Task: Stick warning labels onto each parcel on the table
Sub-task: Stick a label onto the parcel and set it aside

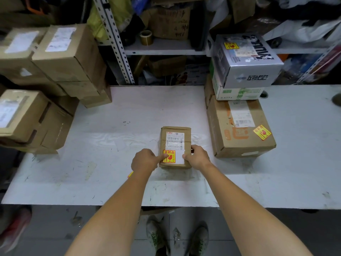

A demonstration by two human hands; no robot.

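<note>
Grip, head view: right hand (198, 157) clasps the small parcel (187, 133) at its near right corner, thumb on the top face and fingers curled round the side. Left hand (145, 160) lays a straight forefinger on the warning label (170, 157) and presses it to the parcel's top. Its other fingers are tucked under, and whether they hold anything is hidden. A yellow-and-red scrap (130, 174) shows by the left wrist; what it is cannot be told.

Location: small parcel lies flat on the table (110, 126), mid-width, towards the front edge. Warning label sits at the near left of its top face, overlapping the white shipping slip (175, 143).

Other stock:
- Large brown box (227, 137), right, carries a label.
- White printed box (258, 61), atop the right rear stack, carries a label.
- Brown cartons (73, 58), stacked left, show address slips only; no warning label is visible on them.

Step, as judged: rubbing down the label on this parcel, with the sticking near complete.

Next move, as judged: let go, clear the parcel aside, draw a carton from the left stack and peel a fresh label.
</note>
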